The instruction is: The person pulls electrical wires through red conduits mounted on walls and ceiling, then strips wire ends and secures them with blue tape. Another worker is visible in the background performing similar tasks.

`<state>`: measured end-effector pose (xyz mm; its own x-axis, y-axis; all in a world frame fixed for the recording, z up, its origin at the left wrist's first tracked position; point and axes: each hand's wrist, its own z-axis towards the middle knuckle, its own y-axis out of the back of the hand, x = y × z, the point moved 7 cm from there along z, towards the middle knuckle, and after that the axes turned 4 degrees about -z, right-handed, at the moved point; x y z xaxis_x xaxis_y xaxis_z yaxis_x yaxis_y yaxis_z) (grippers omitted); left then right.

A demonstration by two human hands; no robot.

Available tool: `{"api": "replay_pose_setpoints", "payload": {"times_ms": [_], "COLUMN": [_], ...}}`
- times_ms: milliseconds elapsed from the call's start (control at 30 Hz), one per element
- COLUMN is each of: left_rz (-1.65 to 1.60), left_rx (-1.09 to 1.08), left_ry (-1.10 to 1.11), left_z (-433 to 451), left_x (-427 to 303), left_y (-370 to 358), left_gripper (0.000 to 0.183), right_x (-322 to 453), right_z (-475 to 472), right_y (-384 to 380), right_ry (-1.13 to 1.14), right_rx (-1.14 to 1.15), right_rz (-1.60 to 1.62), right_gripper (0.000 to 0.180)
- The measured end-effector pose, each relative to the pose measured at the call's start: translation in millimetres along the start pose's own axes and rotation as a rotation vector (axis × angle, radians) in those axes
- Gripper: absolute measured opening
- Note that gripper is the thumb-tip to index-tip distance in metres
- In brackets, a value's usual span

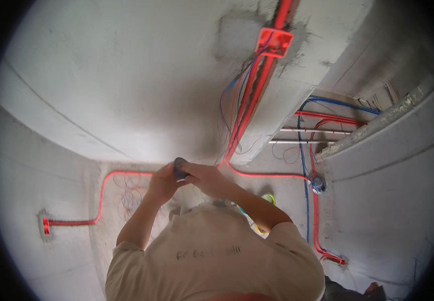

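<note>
My left hand [162, 183] and my right hand [206, 178] meet in front of my chest. Between their fingers is a small dark, rounded object [180, 168], gripped from both sides. Its exact kind cannot be made out, as the fingers cover part of it. Behind the hands, a red conduit [126, 173] runs along the floor near the base of the concrete wall [145, 94].
A red junction box [274, 42] with loose wires sits in the wall. Blue pipes [302, 150] and red conduits [316, 222] cross the floor at right, beside a wrapped bundle [317, 185]. Loose thin wires [129, 199] lie left. A yellow-green round item [269, 198] is partly behind my right arm.
</note>
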<state>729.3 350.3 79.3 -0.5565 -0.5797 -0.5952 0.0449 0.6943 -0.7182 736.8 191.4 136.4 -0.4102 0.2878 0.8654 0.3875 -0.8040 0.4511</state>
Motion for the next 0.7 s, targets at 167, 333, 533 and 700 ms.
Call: {"api": "replay_pose_setpoints", "payload": {"times_ms": [167,333,533,700], "left_rz": [-0.037,1.679,1.047,0.603], "left_rx": [-0.172,-0.198,-0.580,-0.430], "left_ry": [-0.242,0.332,0.072,0.334], "left_z": [-85,-186,-175,-178], "left_x": [13,205,204,179], "left_y": [92,333,331,310], "left_gripper": [0.052,0.035,0.045,0.060], "right_x": [-5,-8,-27,11], "right_z": [3,47,98,107], "right_y": [8,116,137,85], "right_ry": [0.006,0.058,-0.094,-0.079], "right_rx": [-0.052,-0.695,-0.679,-0.647], "right_rz": [-0.154,-0.392,0.068,0.374], "right_gripper": [0.041,0.055,0.069,0.057]}}
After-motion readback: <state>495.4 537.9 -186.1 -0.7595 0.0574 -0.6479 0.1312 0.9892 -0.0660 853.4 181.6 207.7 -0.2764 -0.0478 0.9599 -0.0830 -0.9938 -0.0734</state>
